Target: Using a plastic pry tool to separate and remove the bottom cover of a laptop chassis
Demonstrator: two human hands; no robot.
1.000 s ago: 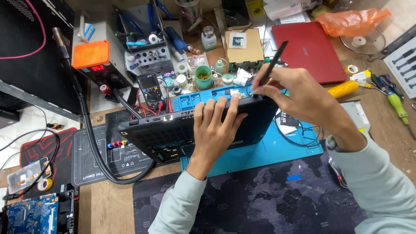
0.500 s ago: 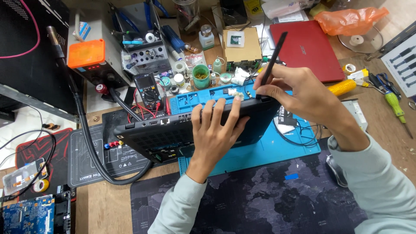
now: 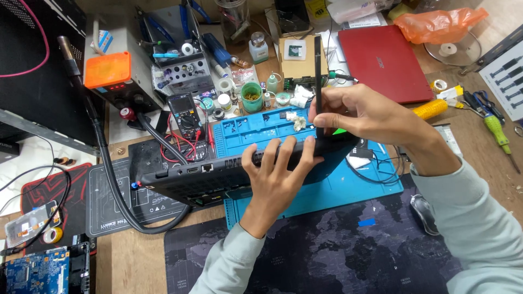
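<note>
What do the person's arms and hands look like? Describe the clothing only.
Both arms wear long, pale grey-green sleeves that end at the wrists. The left hand and right hand are bare: no gloves, rings or watch show.

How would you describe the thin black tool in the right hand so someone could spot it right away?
Start at the blue work mat in the middle of the bench, where the left hand steadies a black laptop tipped on its edge. Above the laptop's right end, the right hand pinches a slim black stick. It stands nearly upright, tip at the laptop's edge, unlike the yellow-handled and green-handled tools lying flat to the right.
</note>
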